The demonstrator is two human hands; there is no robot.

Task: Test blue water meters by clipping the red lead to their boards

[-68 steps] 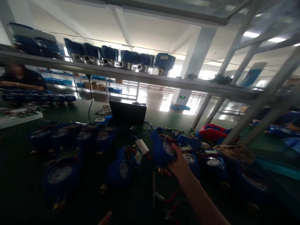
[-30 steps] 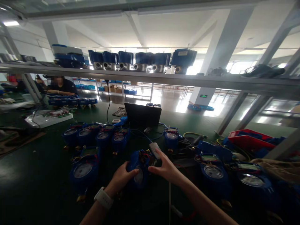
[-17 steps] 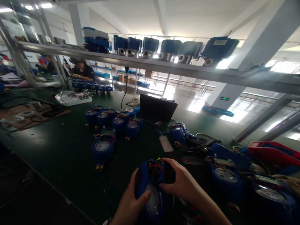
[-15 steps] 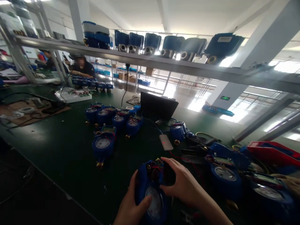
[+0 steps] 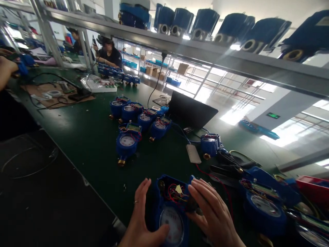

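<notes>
A blue water meter (image 5: 171, 219) lies in front of me with its upper compartment uncovered. Red, yellow and other wires (image 5: 177, 192) are bunched inside, with a pale yellow tag among them. My left hand (image 5: 144, 216) is at the meter's left side, thumb over the round dial, fingers spread and apart from the housing. At the right edge of the compartment, my right hand (image 5: 213, 209) is curled with fingers above and thumb below. A dark part shows between them, mostly hidden, and I cannot make out what it is.
Several open water meters (image 5: 127, 140) stand left of centre, more (image 5: 264, 207) at the right. A white box (image 5: 193, 153) with a red cable, a dark screen (image 5: 192, 109) and a red bin (image 5: 312, 188) are on the green table. A shelf (image 5: 180, 41) crosses above. Co-workers sit far left.
The view has shifted, so the table things appear further left or lower. My left fingers have come away from the meter's side. The right hand has turned flatter over the compartment edge.
</notes>
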